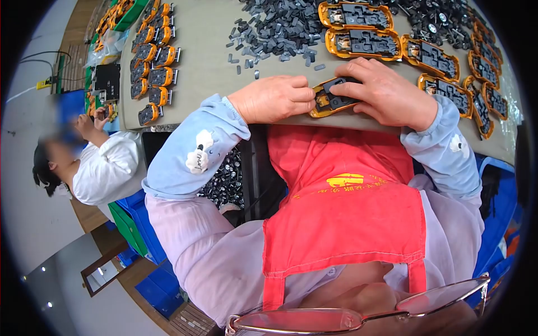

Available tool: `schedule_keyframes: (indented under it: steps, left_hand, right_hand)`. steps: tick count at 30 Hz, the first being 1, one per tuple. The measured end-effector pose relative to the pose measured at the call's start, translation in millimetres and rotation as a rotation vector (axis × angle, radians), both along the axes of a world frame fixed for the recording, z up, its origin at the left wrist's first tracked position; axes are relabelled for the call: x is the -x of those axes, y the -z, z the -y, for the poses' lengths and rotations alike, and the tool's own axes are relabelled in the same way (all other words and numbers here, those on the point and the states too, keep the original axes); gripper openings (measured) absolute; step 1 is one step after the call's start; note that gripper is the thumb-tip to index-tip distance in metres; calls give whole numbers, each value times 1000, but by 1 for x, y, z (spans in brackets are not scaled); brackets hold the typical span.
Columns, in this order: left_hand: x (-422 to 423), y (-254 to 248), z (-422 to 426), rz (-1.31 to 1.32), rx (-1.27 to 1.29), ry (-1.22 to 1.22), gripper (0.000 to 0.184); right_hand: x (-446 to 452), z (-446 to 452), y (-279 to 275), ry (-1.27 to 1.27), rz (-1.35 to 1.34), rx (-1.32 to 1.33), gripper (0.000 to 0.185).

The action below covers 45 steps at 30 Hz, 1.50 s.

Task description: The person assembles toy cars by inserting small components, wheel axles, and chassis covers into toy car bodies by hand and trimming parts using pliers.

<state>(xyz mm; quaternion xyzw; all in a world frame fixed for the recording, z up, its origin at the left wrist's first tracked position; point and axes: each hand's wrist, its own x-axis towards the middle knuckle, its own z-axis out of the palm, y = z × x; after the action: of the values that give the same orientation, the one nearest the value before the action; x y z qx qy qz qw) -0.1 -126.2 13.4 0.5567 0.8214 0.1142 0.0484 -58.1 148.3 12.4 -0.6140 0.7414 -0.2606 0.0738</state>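
Note:
An orange toy car body (334,99) lies underside up at the table's near edge, with its black chassis showing. My right hand (384,92) is closed over its right end, fingers across the chassis and thumb along the near side. At the car's left end is my left hand (277,99), its fingers curled and pressed together against the rim. Whatever sits between those fingertips is hidden. Just beyond my hands, loose small grey-black pieces (274,31) are heaped. More upturned orange car bodies (367,43) with black chassis stand past my right hand.
Rows of orange car parts (159,77) line the table's left side. Black wheels with silver hubs (440,22) are piled at the far right. A bin of similar small parts (224,182) sits below the edge by my left arm. A co-worker (106,162) is at the left.

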Motion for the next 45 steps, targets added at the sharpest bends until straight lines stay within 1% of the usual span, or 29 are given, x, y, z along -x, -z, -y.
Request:
schedule_keyframes:
  steps: [4, 5, 7, 9, 11, 14, 15, 16, 17, 18, 19, 21, 22, 23, 25, 27, 28, 31, 32, 33, 34, 35, 37, 39, 41, 42, 43, 45]
  left_hand:
    - [-4, -6, 4, 3, 44, 9, 29]
    - [-7, -4, 5, -58, 69, 47, 29]
    - [-10, -2, 4, -71, 61, 33, 29]
    - [-15, 4, 5, -77, 4, -22, 29]
    - [-22, 16, 10, -129, -154, -110, 28]
    - [-35, 24, 27, -227, -414, -406, 28]
    - [-36, 26, 39, -286, -436, -583, 26]
    - [-35, 24, 51, -342, -464, -750, 25]
    - [-27, 18, 65, -368, -510, -862, 19]
    - [-19, 20, 81, -347, -534, -995, 16]
    - [-11, 20, 94, -348, -541, -1053, 14]
    - [7, 20, 110, -341, -550, -1172, 10]
    - [18, 20, 109, -300, -555, -1178, 9]
    - [30, 21, 106, -256, -557, -1188, 8]
    - [51, 25, 97, -206, -560, -1177, 9]
    - [70, 30, 89, -206, -562, -1140, 10]
    - [76, 29, 90, -198, -568, -1162, 9]
    - [93, 28, 99, -214, -595, -1224, 9]
    - [101, 31, 106, -243, -610, -1245, 8]
    - [108, 33, 112, -271, -626, -1265, 8]
    - [114, 28, 112, -230, -636, -1286, 9]
    - [121, 29, 111, -245, -580, -1277, 11]
    - [134, 33, 105, -263, -463, -1244, 15]
    - [145, 34, 101, -221, -359, -1307, 17]
    - [153, 40, 96, -177, -267, -1375, 19]
    - [156, 44, 103, -148, -317, -1372, 20]
    - [161, 54, 112, -121, -454, -1413, 20]
    - [157, 41, 123, 197, -781, -1505, 19]
  right_hand:
    - [1, 0, -3, 9, 34, -24, 54]
    - [0, 0, -6, 10, 52, -14, 53]
    - [-2, 2, -10, 28, -17, -23, 50]
    - [-4, 2, -12, 43, -7, -44, 51]
    - [-2, 2, -19, 21, -25, -15, 49]
    - [10, 3, -34, 122, 56, 107, 45]
    - [15, 7, -37, 197, -38, 211, 32]
    - [26, 4, -42, 252, -54, 154, 25]
    - [40, 0, -48, 312, -73, 94, 18]
    - [57, -1, -48, 359, -116, 145, 14]
    - [75, 2, -47, 403, -158, 197, 11]
    - [106, 9, -49, 484, -206, 75, 10]
    - [121, 16, -42, 464, -191, 96, 10]
    - [135, 25, -31, 444, -243, 63, 10]
    - [147, 49, -18, 368, -197, 57, 13]
    - [156, 71, -11, 233, -325, 2, 19]
    - [161, 79, -8, 208, -401, -74, 23]
    - [171, 89, -7, 138, -505, -174, 21]
    - [173, 88, -10, 168, -494, -68, 15]
    - [177, 86, -15, 225, -421, 89, 14]
    - [180, 85, -22, 305, -325, 209, 14]
    - [183, 84, -27, 385, -226, 326, 14]
    - [195, 73, -28, 431, -291, 170, 16]
    - [195, 62, -30, 483, -240, 258, 14]
    - [190, 49, -38, 570, -115, 220, 14]
    - [187, 43, -41, 614, -50, 202, 14]
    - [188, 34, -37, 611, -28, 286, 16]
    - [170, 15, -53, 658, 55, 323, 18]
